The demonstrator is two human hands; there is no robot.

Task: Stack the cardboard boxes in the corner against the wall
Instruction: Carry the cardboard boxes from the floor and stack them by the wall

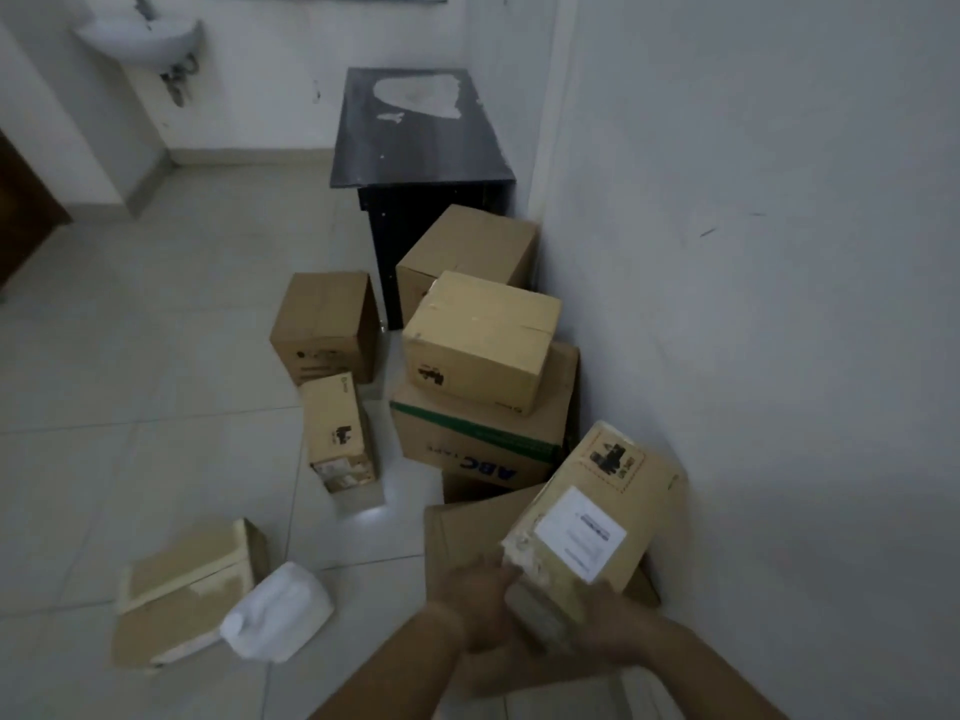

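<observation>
So far you have one pale box (480,340) stacked on the ABC box (483,439) by the wall, while both hands, left hand (475,600) and right hand (613,623), grip the labelled box (592,517), leaving several boxes on the floor (156,356).

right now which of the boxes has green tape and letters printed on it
The large box by the wall, under the lighter taped box. It alone carries a green strip and upside-down "ABC" lettering.

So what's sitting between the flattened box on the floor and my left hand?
In the head view, a white plastic jug lies on its side on the tiles between the flattened box and your left hand, which grips the labelled box with the right hand.
</observation>
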